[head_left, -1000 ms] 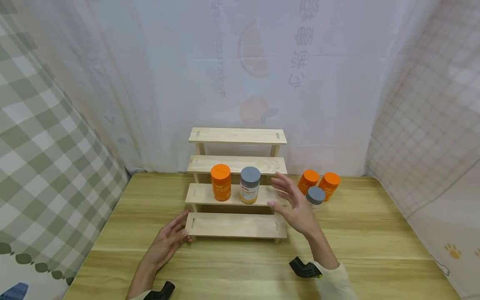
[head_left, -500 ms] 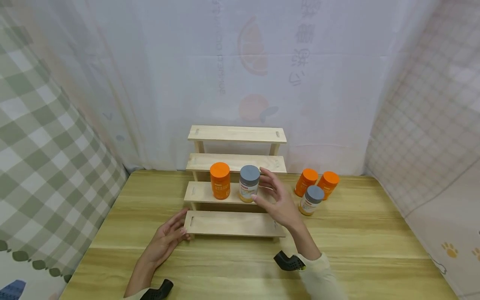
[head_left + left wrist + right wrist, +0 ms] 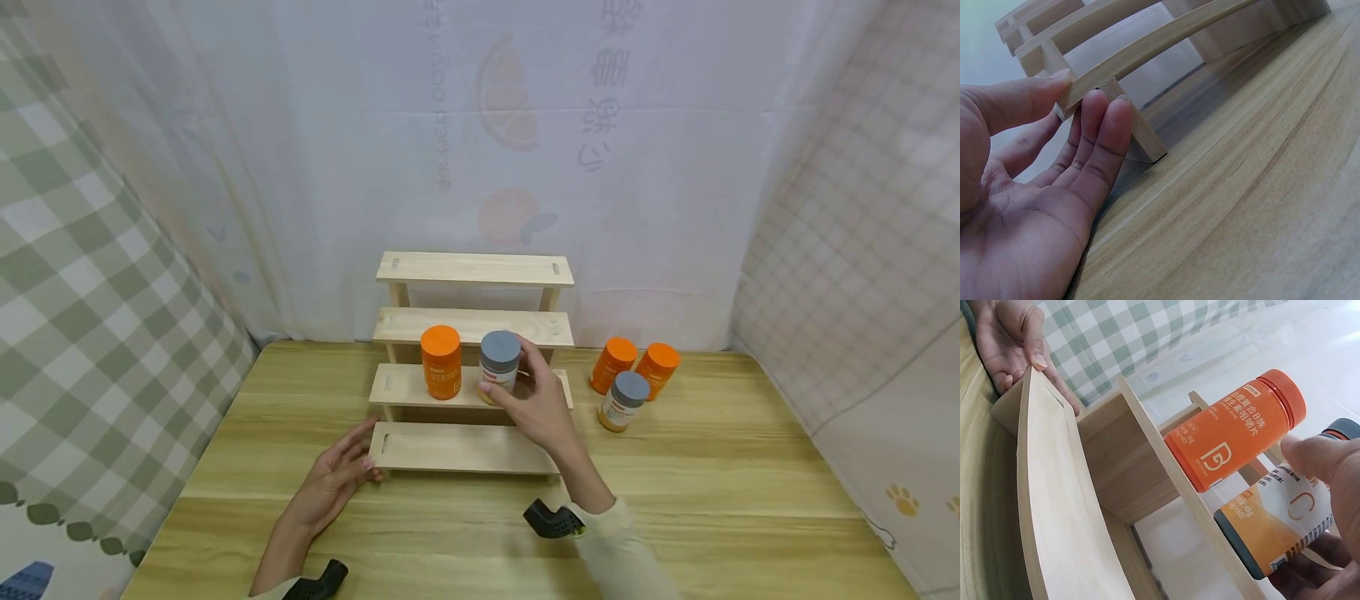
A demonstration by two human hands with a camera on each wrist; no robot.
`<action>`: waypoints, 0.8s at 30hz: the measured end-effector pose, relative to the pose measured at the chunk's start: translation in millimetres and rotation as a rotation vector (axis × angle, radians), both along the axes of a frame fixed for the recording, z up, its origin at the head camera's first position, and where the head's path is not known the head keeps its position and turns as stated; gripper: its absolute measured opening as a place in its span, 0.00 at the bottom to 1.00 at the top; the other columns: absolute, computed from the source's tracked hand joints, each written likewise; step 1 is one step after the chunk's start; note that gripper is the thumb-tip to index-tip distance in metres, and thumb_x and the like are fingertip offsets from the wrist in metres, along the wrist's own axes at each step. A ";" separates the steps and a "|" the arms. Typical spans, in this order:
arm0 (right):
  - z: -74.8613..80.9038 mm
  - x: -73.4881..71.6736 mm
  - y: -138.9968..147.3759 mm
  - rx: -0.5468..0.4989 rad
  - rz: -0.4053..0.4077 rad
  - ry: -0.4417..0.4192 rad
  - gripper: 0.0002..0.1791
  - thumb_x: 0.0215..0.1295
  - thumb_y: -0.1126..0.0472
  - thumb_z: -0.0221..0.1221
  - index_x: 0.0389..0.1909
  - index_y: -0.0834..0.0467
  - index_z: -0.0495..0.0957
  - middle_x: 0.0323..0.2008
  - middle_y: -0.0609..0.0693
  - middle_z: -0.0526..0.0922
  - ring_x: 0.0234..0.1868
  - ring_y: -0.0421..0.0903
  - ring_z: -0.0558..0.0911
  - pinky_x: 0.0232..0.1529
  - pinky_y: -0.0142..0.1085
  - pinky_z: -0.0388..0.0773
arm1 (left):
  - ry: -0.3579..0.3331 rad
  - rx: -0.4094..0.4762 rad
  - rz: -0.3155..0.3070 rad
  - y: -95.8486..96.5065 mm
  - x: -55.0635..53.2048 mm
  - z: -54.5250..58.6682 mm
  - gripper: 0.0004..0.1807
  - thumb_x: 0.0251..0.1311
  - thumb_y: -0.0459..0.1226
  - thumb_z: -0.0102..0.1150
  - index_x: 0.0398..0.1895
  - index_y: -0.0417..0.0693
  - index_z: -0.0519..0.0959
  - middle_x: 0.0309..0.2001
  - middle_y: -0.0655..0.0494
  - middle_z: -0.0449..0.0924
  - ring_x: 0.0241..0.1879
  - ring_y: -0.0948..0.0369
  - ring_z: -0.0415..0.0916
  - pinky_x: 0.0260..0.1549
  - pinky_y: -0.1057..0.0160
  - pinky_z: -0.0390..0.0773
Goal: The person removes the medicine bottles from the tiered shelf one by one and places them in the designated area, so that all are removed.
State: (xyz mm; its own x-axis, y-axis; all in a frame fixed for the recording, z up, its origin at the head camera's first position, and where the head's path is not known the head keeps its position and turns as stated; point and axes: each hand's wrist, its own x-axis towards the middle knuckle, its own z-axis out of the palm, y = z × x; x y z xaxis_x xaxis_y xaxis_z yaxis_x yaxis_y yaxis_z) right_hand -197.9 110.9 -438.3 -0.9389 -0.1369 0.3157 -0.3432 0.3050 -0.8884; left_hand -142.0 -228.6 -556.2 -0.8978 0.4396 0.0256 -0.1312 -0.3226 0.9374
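Observation:
A stepped wooden rack (image 3: 468,447) with several tiers stands on the table. My right hand (image 3: 542,408) holds a grey-capped pill bottle (image 3: 499,352) on the second tier from the front, thumb on its front and fingers behind. In the right wrist view this bottle (image 3: 1282,515) has a white and orange label. Just left of it, on the same tier, stands an orange pill bottle (image 3: 441,364), upright. My left hand (image 3: 330,483) grips the left end of the lowest tier; in the left wrist view its thumb lies on the board and its fingers (image 3: 1110,134) are at the leg.
Two orange bottles (image 3: 613,367) (image 3: 657,371) and another grey-capped bottle (image 3: 622,402) stand close together on the table (image 3: 720,467), right of the rack. A white curtain (image 3: 322,183) hangs behind, and a green checked cloth (image 3: 97,292) hangs on the left.
My right hand has moved left from beside the rack to the grey-capped bottle and closed its fingers round it. The left hand keeps its place at the rack.

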 end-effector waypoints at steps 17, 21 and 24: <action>-0.1 0.5 0.2 -0.002 -0.016 0.028 0.44 0.58 0.58 0.76 0.73 0.45 0.66 0.57 0.55 0.81 0.56 0.54 0.83 0.62 0.53 0.82 | 0.000 -0.007 0.005 -0.5 -0.4 -1.4 0.38 0.78 0.28 0.46 0.84 0.41 0.40 0.61 0.53 0.71 0.48 0.63 0.78 0.50 0.65 0.84; 2.4 1.9 3.3 -0.009 -0.006 0.009 0.44 0.58 0.57 0.75 0.74 0.43 0.66 0.59 0.55 0.80 0.58 0.55 0.82 0.63 0.54 0.81 | 0.005 -0.008 0.006 -1.0 -0.3 -2.3 0.38 0.78 0.28 0.45 0.84 0.41 0.40 0.62 0.53 0.71 0.49 0.63 0.78 0.50 0.65 0.84; 4.4 3.3 6.8 -0.013 0.003 -0.011 0.44 0.59 0.57 0.75 0.74 0.41 0.65 0.60 0.54 0.79 0.60 0.56 0.81 0.64 0.54 0.80 | 0.007 -0.011 0.005 -1.1 -0.1 -1.9 0.38 0.78 0.28 0.45 0.84 0.41 0.41 0.62 0.54 0.71 0.49 0.63 0.78 0.50 0.65 0.84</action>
State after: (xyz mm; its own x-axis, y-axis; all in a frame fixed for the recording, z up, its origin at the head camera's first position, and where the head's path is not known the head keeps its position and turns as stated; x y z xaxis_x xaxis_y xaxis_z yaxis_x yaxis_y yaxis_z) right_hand -194.6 117.7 -433.9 -0.9419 -0.1355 0.3072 -0.3343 0.2926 -0.8959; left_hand -142.1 -229.7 -558.1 -0.8996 0.4358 0.0271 -0.1233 -0.3133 0.9416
